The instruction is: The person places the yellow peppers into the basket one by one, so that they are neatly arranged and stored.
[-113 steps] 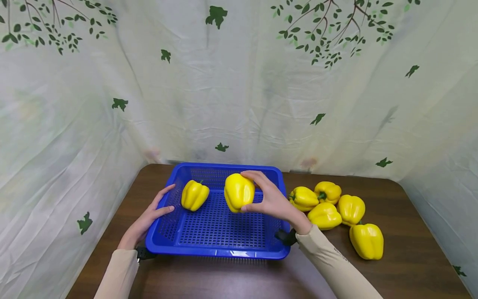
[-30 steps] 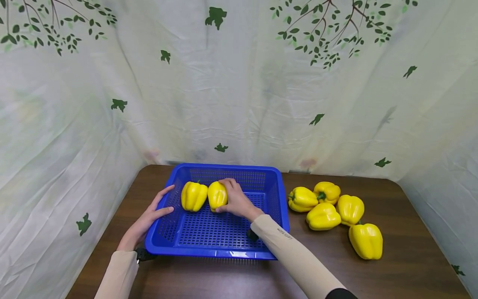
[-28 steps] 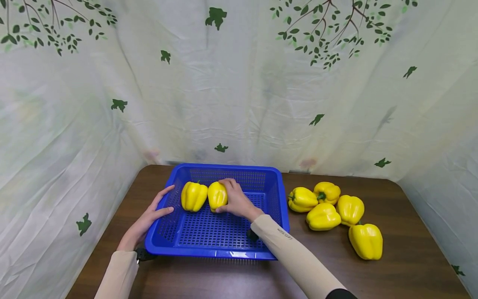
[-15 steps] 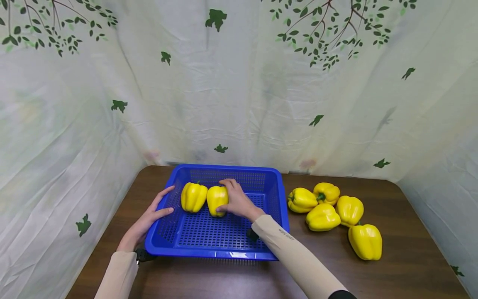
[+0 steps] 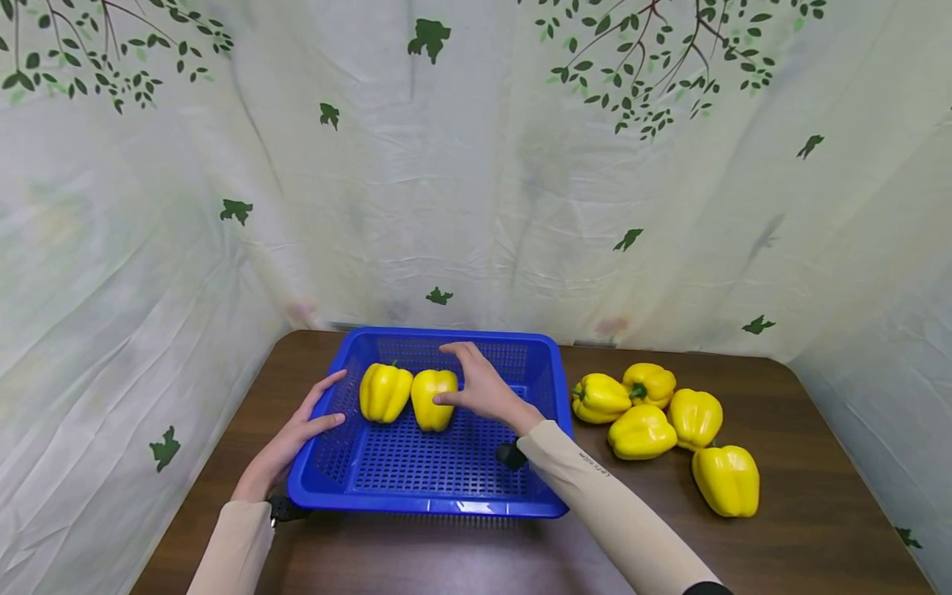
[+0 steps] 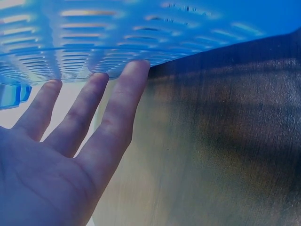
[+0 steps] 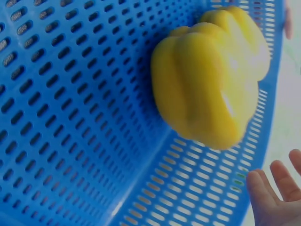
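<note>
Two yellow bell peppers, one at the left [image 5: 385, 393] and one beside it [image 5: 434, 400], lie in the blue perforated basket [image 5: 446, 504]. Just right of the second pepper, the right hand [image 5: 487, 388] hovers with thumb and fingers spread, holding nothing; the right wrist view shows its fingers [image 7: 277, 183] apart from the pepper [image 7: 204, 84]. At the basket's left wall rests the left hand [image 5: 297, 426], thumb over the rim. In the left wrist view this hand [image 6: 70, 146] has extended fingers against the outer perforated wall [image 6: 141, 33].
On the brown table [image 5: 811, 496], right of the basket, lie several yellow peppers, among them one near the basket [image 5: 601, 398] and one closer to the front [image 5: 725, 481]. A pale curtain [image 5: 506, 207] with leaf prints hangs behind and at both sides.
The right hand carried a pepper leftward and down into the basket beside the first. It has since let go and lifted slightly up and right. The left hand has stayed at the rim.
</note>
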`<action>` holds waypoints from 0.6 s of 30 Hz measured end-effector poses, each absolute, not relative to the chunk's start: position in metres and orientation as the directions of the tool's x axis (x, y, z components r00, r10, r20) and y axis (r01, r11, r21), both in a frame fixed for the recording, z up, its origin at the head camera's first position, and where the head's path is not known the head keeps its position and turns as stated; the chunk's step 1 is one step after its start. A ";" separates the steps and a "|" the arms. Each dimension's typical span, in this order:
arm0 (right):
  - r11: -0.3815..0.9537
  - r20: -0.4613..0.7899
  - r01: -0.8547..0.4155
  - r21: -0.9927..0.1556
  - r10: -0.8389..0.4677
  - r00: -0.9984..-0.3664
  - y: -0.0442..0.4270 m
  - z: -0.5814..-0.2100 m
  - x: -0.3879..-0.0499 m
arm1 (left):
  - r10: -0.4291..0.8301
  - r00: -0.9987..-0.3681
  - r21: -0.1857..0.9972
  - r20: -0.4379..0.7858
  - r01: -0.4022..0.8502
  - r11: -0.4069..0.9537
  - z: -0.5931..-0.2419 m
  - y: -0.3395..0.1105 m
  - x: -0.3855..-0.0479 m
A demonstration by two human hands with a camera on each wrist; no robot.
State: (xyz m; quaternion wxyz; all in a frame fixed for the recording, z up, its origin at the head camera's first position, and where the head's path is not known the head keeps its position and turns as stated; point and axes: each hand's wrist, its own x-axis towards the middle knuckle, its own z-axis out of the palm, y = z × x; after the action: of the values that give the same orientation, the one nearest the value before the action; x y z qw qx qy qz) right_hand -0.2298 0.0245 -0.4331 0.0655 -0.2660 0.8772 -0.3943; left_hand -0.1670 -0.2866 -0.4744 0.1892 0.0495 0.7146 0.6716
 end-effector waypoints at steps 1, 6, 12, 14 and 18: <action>0.543 0.095 -0.412 -0.732 -0.518 -0.850 0.026 -0.431 -0.230 | 0.327 -0.923 0.979 -0.200 -0.181 0.089 -0.474 -0.287 -0.167; 0.514 0.092 -0.389 -0.765 -0.511 -0.855 0.035 -0.424 -0.228 | 0.336 -0.923 0.982 -0.189 -0.171 0.084 -0.473 -0.286 -0.166; 0.484 0.095 -0.373 -0.792 -0.505 -0.858 0.046 -0.414 -0.226 | 0.320 -0.924 0.978 -0.207 -0.184 0.102 -0.474 -0.287 -0.166; 0.475 0.103 -0.373 -0.797 -0.502 -0.859 0.050 -0.411 -0.225 | 0.309 -0.926 0.975 -0.219 -0.192 0.114 -0.474 -0.287 -0.166; 0.440 0.127 -0.377 -0.815 -0.500 -0.857 0.061 -0.407 -0.223 | 0.299 -0.926 0.972 -0.230 -0.203 0.119 -0.475 -0.287 -0.166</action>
State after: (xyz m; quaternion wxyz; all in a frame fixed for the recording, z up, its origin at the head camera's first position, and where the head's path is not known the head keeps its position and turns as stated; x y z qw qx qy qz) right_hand -0.2226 0.0606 -0.4069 0.0662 -0.2592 0.8458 -0.4615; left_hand -0.1663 -0.2869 -0.4749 0.1896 0.0331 0.7237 0.6628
